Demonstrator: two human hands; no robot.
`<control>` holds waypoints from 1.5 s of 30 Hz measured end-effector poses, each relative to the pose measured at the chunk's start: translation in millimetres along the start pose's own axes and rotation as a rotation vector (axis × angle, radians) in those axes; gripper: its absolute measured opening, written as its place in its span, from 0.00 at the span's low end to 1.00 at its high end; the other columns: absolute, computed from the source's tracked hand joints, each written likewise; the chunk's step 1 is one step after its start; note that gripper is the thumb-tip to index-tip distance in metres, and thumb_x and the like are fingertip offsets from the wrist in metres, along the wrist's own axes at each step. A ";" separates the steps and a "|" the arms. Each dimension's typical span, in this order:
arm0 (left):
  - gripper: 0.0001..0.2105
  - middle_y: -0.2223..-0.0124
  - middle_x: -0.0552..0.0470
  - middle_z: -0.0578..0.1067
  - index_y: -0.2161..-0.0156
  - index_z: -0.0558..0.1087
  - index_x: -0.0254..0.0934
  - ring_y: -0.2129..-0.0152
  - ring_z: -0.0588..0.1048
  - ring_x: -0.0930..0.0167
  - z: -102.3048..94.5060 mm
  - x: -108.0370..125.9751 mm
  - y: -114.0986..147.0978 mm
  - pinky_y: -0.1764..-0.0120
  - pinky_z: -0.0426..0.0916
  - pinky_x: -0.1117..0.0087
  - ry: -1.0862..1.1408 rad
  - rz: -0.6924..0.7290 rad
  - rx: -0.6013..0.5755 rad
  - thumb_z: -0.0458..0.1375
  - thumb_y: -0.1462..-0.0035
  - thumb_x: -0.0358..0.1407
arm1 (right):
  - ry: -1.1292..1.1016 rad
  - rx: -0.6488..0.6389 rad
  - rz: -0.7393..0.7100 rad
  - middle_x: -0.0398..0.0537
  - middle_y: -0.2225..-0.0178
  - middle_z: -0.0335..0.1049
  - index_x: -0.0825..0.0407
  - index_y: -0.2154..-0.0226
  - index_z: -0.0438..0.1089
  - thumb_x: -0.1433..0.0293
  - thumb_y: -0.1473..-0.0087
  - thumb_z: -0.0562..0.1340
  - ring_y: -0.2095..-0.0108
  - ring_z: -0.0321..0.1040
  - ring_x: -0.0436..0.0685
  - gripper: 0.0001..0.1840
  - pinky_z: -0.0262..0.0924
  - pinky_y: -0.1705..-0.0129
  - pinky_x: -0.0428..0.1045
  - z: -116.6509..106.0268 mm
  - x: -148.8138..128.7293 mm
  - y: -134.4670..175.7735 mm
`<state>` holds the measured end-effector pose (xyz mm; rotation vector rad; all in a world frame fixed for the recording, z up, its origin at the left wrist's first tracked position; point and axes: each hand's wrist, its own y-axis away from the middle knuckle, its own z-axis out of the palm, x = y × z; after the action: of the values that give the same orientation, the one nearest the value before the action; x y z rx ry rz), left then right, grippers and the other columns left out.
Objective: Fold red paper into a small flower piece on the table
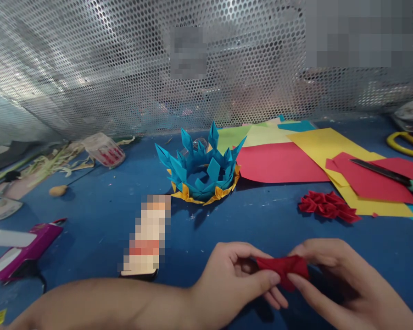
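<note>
Between both hands is a small piece of folded red paper (285, 266), low in the view and right of the middle. My left hand (239, 277) pinches its left end between thumb and fingers. My right hand (340, 275) grips the right end the same way, its thumb in front. Just beyond my right hand lies a small heap of red folded paper pieces (326, 205). Farther back stands a blue folded-paper crown (208, 172) with pointed tips and a yellow folded rim along its base. The undersides of the held paper are hidden by my fingers.
Coloured paper sheets (284, 162) overlap at the back right, with dark-bladed scissors (382, 172) on them. Yellow-handled scissors (406, 143) lie farther right. On the left are a purple device (27, 252) with a cord and a clear cup (105, 149). A perforated metal panel (141, 68) rises behind.
</note>
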<state>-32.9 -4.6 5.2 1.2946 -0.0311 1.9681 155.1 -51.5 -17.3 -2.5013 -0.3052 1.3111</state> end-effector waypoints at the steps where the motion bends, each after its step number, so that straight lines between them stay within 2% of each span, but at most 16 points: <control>1: 0.18 0.77 0.53 0.77 0.68 0.76 0.30 0.80 0.78 0.75 0.4 0.4 -0.1 0.73 0.73 0.76 -0.004 0.001 0.003 0.75 0.56 0.42 | 0.007 0.006 -0.013 0.48 0.71 0.72 0.49 0.68 0.74 0.53 0.45 0.67 0.70 0.73 0.54 0.16 0.72 0.69 0.44 -0.1 1.1 0.8; 5: 0.19 0.75 0.54 0.77 0.72 0.74 0.30 0.80 0.77 0.75 0.8 0.7 1.0 0.74 0.74 0.77 -0.003 -0.007 0.029 0.78 0.64 0.36 | 0.022 -0.011 -0.058 0.49 0.70 0.73 0.48 0.64 0.76 0.56 0.43 0.66 0.70 0.74 0.54 0.13 0.72 0.68 0.43 -4.1 3.2 1.2; 8: 0.19 0.76 0.55 0.75 0.73 0.73 0.31 0.81 0.76 0.76 0.3 0.1 1.9 0.76 0.74 0.78 -0.033 -0.029 0.026 0.78 0.65 0.35 | -0.042 -0.094 -0.172 0.47 0.67 0.75 0.46 0.59 0.75 0.67 0.41 0.65 0.69 0.75 0.52 0.06 0.71 0.67 0.40 -7.6 1.7 -2.1; 11: 0.18 0.79 0.58 0.73 0.72 0.72 0.33 0.84 0.74 0.76 -0.5 0.3 1.9 0.79 0.71 0.78 -0.075 -0.052 0.005 0.77 0.62 0.37 | -0.158 -0.139 -0.281 0.42 0.65 0.75 0.43 0.56 0.72 0.76 0.40 0.61 0.68 0.75 0.45 0.14 0.68 0.64 0.35 -9.0 -1.9 -6.9; 14: 0.17 0.80 0.58 0.72 0.71 0.71 0.34 0.85 0.73 0.77 -0.7 1.2 1.4 0.81 0.70 0.78 -0.108 -0.069 -0.009 0.75 0.59 0.39 | -0.206 -0.137 -0.283 0.39 0.66 0.73 0.43 0.57 0.72 0.77 0.38 0.58 0.69 0.73 0.42 0.13 0.66 0.64 0.32 -9.4 -4.4 -10.0; 18: 0.20 0.80 0.57 0.72 0.73 0.70 0.33 0.85 0.73 0.77 -0.2 2.1 0.8 0.81 0.70 0.79 -0.106 -0.054 -0.022 0.75 0.59 0.43 | -0.193 -0.208 -0.260 0.36 0.65 0.74 0.43 0.57 0.69 0.78 0.38 0.60 0.68 0.74 0.41 0.13 0.66 0.63 0.32 -12.3 -2.3 -10.8; 23: 0.22 0.76 0.57 0.72 0.70 0.71 0.32 0.83 0.75 0.78 -1.0 2.8 1.4 0.78 0.71 0.80 -0.086 -0.020 -0.063 0.75 0.56 0.46 | -0.202 -0.239 -0.260 0.40 0.66 0.73 0.44 0.58 0.70 0.78 0.38 0.59 0.69 0.74 0.44 0.13 0.68 0.65 0.35 -15.0 1.5 -11.6; 29: 0.22 0.77 0.57 0.73 0.71 0.71 0.33 0.83 0.74 0.78 -3.2 2.0 0.3 0.79 0.71 0.79 -0.050 -0.044 -0.082 0.77 0.61 0.43 | -0.214 -0.236 -0.259 0.38 0.67 0.74 0.45 0.59 0.70 0.80 0.40 0.60 0.70 0.74 0.44 0.13 0.68 0.65 0.34 -15.8 -4.6 -15.6; 33: 0.23 0.78 0.58 0.71 0.73 0.68 0.34 0.85 0.73 0.78 -2.2 0.7 0.4 0.82 0.69 0.81 -0.067 -0.045 -0.040 0.76 0.60 0.45 | -0.209 -0.246 -0.287 0.36 0.67 0.73 0.44 0.59 0.69 0.76 0.40 0.63 0.68 0.74 0.43 0.10 0.68 0.64 0.34 -15.0 -8.0 -17.1; 36: 0.22 0.71 0.58 0.71 0.74 0.69 0.32 0.84 0.75 0.80 -1.3 0.1 2.3 0.81 0.70 0.82 -0.064 -0.042 -0.009 0.79 0.65 0.39 | -0.194 -0.204 -0.217 0.38 0.70 0.72 0.47 0.67 0.68 0.71 0.38 0.63 0.71 0.72 0.45 0.06 0.67 0.67 0.35 -11.0 -8.7 -14.6; 38: 0.22 0.69 0.57 0.70 0.74 0.70 0.32 0.83 0.75 0.80 -1.2 0.0 3.1 0.80 0.71 0.82 -0.059 -0.032 -0.006 0.79 0.66 0.37 | -0.141 -0.122 -0.104 0.42 0.72 0.71 0.49 0.72 0.67 0.65 0.40 0.65 0.72 0.72 0.48 0.11 0.68 0.70 0.38 -7.0 -8.6 -11.1; 41: 0.23 0.70 0.56 0.72 0.72 0.71 0.31 0.82 0.76 0.79 -1.5 0.0 3.0 0.78 0.72 0.80 -0.059 -0.050 -0.006 0.80 0.67 0.38 | -0.063 -0.002 0.049 0.46 0.73 0.69 0.49 0.72 0.69 0.53 0.45 0.69 0.72 0.71 0.53 0.18 0.69 0.71 0.42 -0.7 -6.5 -4.2; 43: 0.25 0.71 0.55 0.72 0.71 0.71 0.31 0.82 0.76 0.78 -1.6 0.1 2.4 0.77 0.73 0.79 -0.065 -0.059 -0.012 0.79 0.66 0.42 | -0.058 0.034 0.090 0.46 0.73 0.68 0.49 0.71 0.69 0.49 0.47 0.69 0.72 0.70 0.53 0.21 0.70 0.70 0.43 2.4 -4.0 0.1; 45: 0.25 0.72 0.55 0.71 0.71 0.70 0.31 0.82 0.75 0.78 -1.6 0.1 2.1 0.78 0.72 0.79 -0.091 -0.043 -0.022 0.76 0.60 0.49 | -0.072 0.040 0.120 0.46 0.73 0.68 0.49 0.71 0.69 0.48 0.47 0.68 0.72 0.70 0.53 0.22 0.70 0.71 0.43 4.0 -1.7 3.2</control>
<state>-35.4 -5.4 5.3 1.3592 -0.0695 1.8667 151.0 -54.5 -19.4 -2.4770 -0.1453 1.4406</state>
